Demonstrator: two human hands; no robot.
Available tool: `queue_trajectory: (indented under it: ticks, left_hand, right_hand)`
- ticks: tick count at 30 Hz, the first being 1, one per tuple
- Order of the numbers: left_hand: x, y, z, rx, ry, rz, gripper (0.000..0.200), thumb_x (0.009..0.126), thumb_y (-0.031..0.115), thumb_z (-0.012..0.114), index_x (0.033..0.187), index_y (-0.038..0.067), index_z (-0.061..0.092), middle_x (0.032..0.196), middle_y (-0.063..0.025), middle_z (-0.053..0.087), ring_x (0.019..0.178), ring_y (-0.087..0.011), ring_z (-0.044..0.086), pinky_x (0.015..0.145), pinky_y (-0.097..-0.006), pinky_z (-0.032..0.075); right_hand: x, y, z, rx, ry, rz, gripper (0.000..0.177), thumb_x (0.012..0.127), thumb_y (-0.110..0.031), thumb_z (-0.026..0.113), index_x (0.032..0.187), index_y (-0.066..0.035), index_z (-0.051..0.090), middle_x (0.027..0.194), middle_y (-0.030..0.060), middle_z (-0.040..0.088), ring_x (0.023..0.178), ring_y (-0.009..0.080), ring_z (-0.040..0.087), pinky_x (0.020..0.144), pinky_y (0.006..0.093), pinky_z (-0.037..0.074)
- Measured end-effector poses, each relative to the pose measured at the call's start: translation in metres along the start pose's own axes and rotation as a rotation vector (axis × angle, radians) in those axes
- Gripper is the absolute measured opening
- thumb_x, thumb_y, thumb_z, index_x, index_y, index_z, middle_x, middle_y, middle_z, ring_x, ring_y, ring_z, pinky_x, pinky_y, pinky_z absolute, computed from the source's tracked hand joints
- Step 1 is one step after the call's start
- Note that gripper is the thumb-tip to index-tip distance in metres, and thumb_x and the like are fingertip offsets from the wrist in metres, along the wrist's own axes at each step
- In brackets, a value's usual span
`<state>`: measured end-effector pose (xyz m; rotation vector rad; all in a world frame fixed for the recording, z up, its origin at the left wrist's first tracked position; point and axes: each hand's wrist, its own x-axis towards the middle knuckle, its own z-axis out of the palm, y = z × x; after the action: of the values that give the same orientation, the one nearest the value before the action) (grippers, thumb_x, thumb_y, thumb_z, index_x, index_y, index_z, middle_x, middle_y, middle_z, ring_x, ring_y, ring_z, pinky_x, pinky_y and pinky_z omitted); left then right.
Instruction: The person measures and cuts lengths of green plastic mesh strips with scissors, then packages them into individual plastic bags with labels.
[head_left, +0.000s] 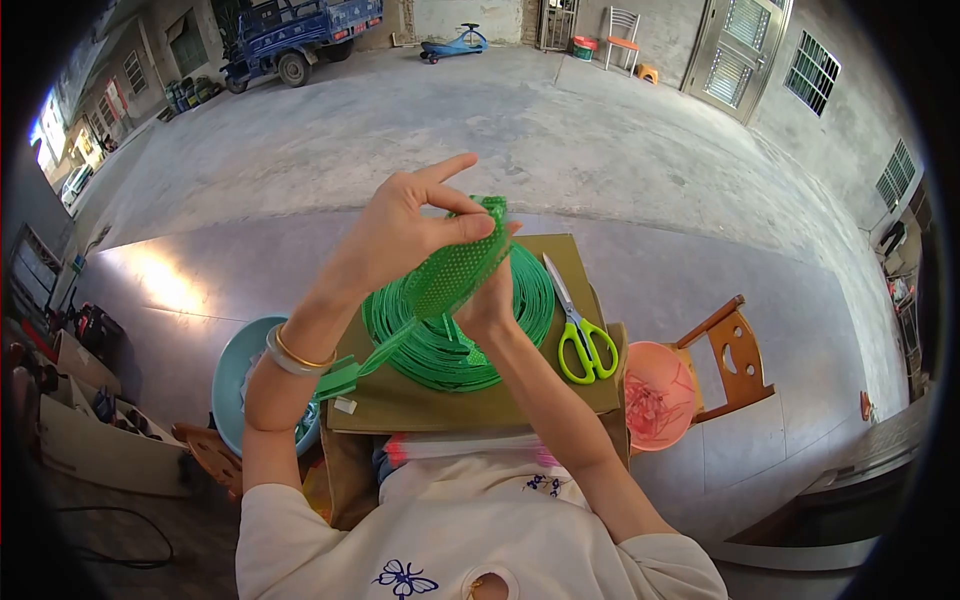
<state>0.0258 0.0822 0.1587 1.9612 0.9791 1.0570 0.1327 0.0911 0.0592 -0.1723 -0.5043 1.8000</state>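
My left hand pinches the upper end of a green perforated plastic piece, shaped like a fly swatter, between thumb and finger; its other fingers stick out. Behind the mesh, my right hand grips the same piece near its top, with most of its fingers hidden. The piece is tilted, its narrow neck running down left toward my left forearm. Below both hands a large coil of green plastic strip lies on a brown cardboard box. Scissors with lime-green handles rest on the box, right of the coil.
A blue basin with things inside stands at left. At right a pink basin holding pink strips sits on a wooden chair. Across the concrete yard are a blue three-wheeled truck, a ride-on toy and a chair.
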Motion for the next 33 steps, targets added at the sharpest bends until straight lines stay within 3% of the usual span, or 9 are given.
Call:
queue_trajectory:
  ticks: [2, 5, 8, 13, 17, 20, 23, 29, 33]
  left_hand:
    - [0.009, -0.009, 0.001, -0.037, 0.043, -0.079, 0.016, 0.075, 0.01, 0.069, 0.085, -0.001, 0.07, 0.132, -0.0257, 0.041, 0.108, -0.0232, 0.055, 0.081, -0.0295, 0.046]
    - [0.009, -0.01, -0.001, -0.084, 0.04, -0.235, 0.019, 0.077, 0.013, 0.068, 0.085, -0.004, 0.069, 0.132, -0.0264, 0.04, 0.074, -0.016, 0.065, 0.045, -0.0202, 0.045]
    - [0.008, -0.025, 0.003, -0.144, 0.055, -0.178, 0.023, 0.079, 0.016, 0.067, 0.087, -0.006, 0.068, 0.132, -0.0254, 0.04, 0.049, -0.0089, 0.058, 0.027, -0.0167, 0.03]
    - [0.001, -0.015, 0.003, -0.323, -0.012, -0.344, 0.037, 0.079, 0.022, 0.069, 0.104, -0.004, 0.06, 0.118, -0.0182, 0.054, 0.052, -0.0089, 0.057, 0.036, -0.0174, 0.04]
    - [-0.021, -0.03, 0.015, -0.558, -0.004, -0.305, 0.049, 0.08, 0.028, 0.068, 0.113, -0.003, 0.051, 0.093, -0.0089, 0.063, 0.057, -0.0118, 0.059, 0.06, -0.0252, 0.05]
    - [-0.044, -0.049, 0.004, -0.313, -0.451, -0.353, 0.04, 0.081, 0.022, 0.068, 0.108, -0.004, 0.055, 0.084, -0.0081, 0.065, 0.07, -0.0143, 0.062, 0.073, -0.0268, 0.049]
    - [-0.056, -0.049, -0.012, -0.255, -0.621, -0.549, 0.03, 0.08, 0.012, 0.065, 0.103, -0.006, 0.057, 0.086, -0.0125, 0.065, 0.075, -0.0174, 0.065, 0.072, -0.0267, 0.05]
    - [-0.064, -0.027, -0.033, -0.289, -0.476, -0.539, 0.018, 0.08, 0.01, 0.065, 0.088, -0.007, 0.065, 0.085, -0.0114, 0.067, 0.068, -0.0142, 0.063, 0.069, -0.0234, 0.048]
    - [-0.061, -0.014, -0.037, -0.085, -0.33, -0.282, 0.014, 0.073, 0.01, 0.071, 0.082, -0.001, 0.069, 0.095, -0.0143, 0.066, 0.091, -0.0204, 0.061, 0.079, -0.0291, 0.047]
  right_hand:
    - [-0.009, -0.004, 0.007, -0.018, -0.116, 0.075, 0.077, 0.081, -0.072, 0.027, 0.115, -0.006, 0.047, 0.098, 0.0118, 0.057, 0.087, 0.0245, 0.059, 0.077, 0.0388, 0.05]
    - [-0.008, -0.004, 0.0, -0.03, -0.415, 0.079, 0.073, 0.084, -0.068, 0.028, 0.111, -0.004, 0.049, 0.092, 0.0117, 0.057, 0.084, 0.0247, 0.059, 0.076, 0.0389, 0.05]
    - [-0.011, -0.008, 0.003, -0.162, -0.41, 0.122, 0.055, 0.089, -0.054, 0.038, 0.105, -0.002, 0.05, 0.085, 0.0107, 0.056, 0.081, 0.0243, 0.058, 0.075, 0.0386, 0.05]
    - [-0.014, -0.012, 0.001, -0.166, -0.313, 0.196, 0.021, 0.091, -0.023, 0.051, 0.095, -0.002, 0.051, 0.08, 0.0078, 0.053, 0.076, 0.023, 0.057, 0.075, 0.0391, 0.05]
    - [-0.006, -0.05, 0.001, -0.092, -0.065, 0.011, 0.015, 0.094, -0.017, 0.043, 0.094, -0.002, 0.048, 0.081, 0.0068, 0.052, 0.079, 0.023, 0.056, 0.079, 0.0388, 0.049]
    - [0.013, -0.082, -0.028, 0.168, -0.168, -0.165, 0.015, 0.096, -0.015, 0.038, 0.094, -0.003, 0.047, 0.084, 0.0087, 0.054, 0.086, 0.0264, 0.057, 0.088, 0.0413, 0.048]
    - [0.009, -0.113, -0.036, 0.123, -0.006, -0.26, 0.015, 0.096, -0.015, 0.038, 0.095, -0.003, 0.047, 0.09, 0.0106, 0.056, 0.092, 0.0276, 0.057, 0.094, 0.0432, 0.045]
    - [0.01, -0.127, -0.066, 0.045, 0.065, -0.332, 0.017, 0.096, -0.015, 0.038, 0.099, -0.002, 0.048, 0.099, 0.0131, 0.058, 0.096, 0.0286, 0.057, 0.094, 0.044, 0.045]
    - [0.01, -0.114, -0.067, -0.022, 0.251, -0.309, 0.02, 0.095, -0.016, 0.039, 0.105, -0.001, 0.047, 0.1, 0.0135, 0.058, 0.094, 0.0288, 0.058, 0.091, 0.0445, 0.046]
